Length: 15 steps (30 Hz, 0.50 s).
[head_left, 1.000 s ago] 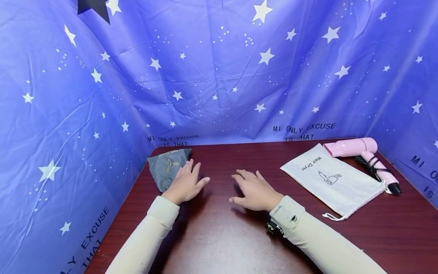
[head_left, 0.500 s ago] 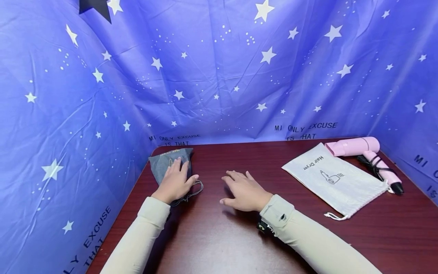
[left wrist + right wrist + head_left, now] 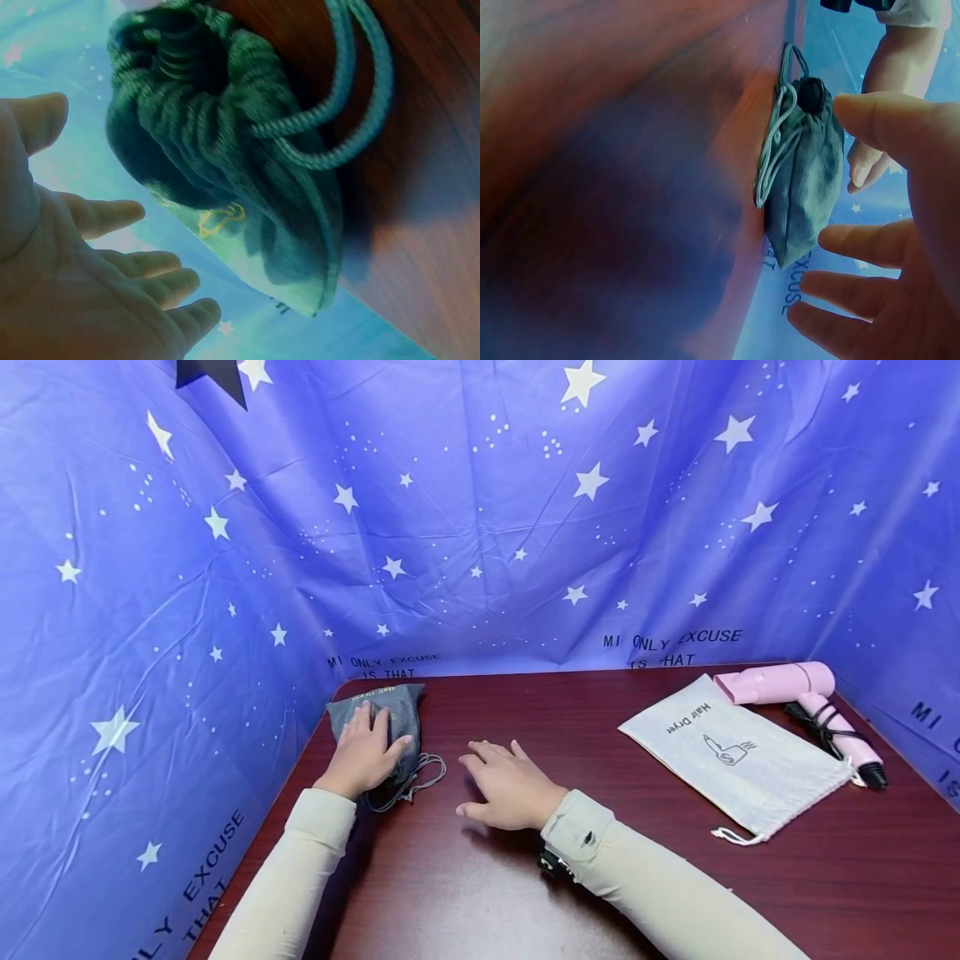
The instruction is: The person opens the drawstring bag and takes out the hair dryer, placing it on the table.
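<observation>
A dark grey drawstring pouch [image 3: 406,727] with gold print lies at the table's left back. My left hand [image 3: 358,760] is over it with fingers spread, and the left wrist view shows a gap between that hand [image 3: 90,262] and the pouch. Inside the pouch's gathered mouth a dark ridged end [image 3: 180,56] shows; the rest of that item is hidden. Looped grey cords [image 3: 427,772] trail from the mouth onto the table. My right hand [image 3: 513,789] hovers over the table, right of the pouch, fingers spread and holding nothing.
On the right lies a flat white drawstring bag [image 3: 712,735] printed "Hair Dryer". A pink hair dryer [image 3: 780,683] with a black cord [image 3: 817,727] overlaps its far edge. Blue star-patterned cloth [image 3: 465,510] walls in the dark red table [image 3: 510,710].
Both hands have moved left, the left one over the pouch and the right one closer to it. The pouch's cords have come into view. The hair dryer and white bag lie as before.
</observation>
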Tool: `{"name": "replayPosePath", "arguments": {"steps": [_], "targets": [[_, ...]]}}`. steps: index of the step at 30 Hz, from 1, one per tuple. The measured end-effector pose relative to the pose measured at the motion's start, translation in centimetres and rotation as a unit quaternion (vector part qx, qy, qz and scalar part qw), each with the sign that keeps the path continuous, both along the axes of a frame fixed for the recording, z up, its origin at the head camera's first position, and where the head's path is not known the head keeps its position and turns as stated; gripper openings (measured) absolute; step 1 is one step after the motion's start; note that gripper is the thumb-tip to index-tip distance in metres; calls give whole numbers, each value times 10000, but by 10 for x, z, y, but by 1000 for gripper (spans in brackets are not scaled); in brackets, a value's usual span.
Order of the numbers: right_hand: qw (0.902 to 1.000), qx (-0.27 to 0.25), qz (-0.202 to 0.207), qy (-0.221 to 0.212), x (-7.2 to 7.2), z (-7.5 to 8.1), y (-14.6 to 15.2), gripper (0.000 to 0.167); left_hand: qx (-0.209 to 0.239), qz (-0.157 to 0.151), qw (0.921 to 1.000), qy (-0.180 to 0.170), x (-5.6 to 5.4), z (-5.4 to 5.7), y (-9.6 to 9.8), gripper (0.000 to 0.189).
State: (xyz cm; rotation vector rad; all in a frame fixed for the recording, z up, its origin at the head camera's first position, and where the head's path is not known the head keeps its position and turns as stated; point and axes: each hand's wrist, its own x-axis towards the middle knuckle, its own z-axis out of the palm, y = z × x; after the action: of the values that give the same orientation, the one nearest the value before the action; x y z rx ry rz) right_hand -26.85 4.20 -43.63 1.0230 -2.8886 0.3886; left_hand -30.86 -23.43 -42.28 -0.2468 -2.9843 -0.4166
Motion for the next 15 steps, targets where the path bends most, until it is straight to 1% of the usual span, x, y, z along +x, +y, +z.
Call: {"name": "replayPosePath", "arguments": {"steps": [7, 11, 15], "targets": [[9999, 20, 166, -20, 5, -2, -15, 75, 90, 181, 9998, 37, -4, 1, -7, 77], [9998, 76, 189, 1, 7, -3, -22, 76, 168, 299, 9994, -101, -8, 0, -14, 79], [9998, 146, 164, 8, 7, -6, -27, 75, 266, 480, 9981, -292, -12, 0, -23, 82]]}}
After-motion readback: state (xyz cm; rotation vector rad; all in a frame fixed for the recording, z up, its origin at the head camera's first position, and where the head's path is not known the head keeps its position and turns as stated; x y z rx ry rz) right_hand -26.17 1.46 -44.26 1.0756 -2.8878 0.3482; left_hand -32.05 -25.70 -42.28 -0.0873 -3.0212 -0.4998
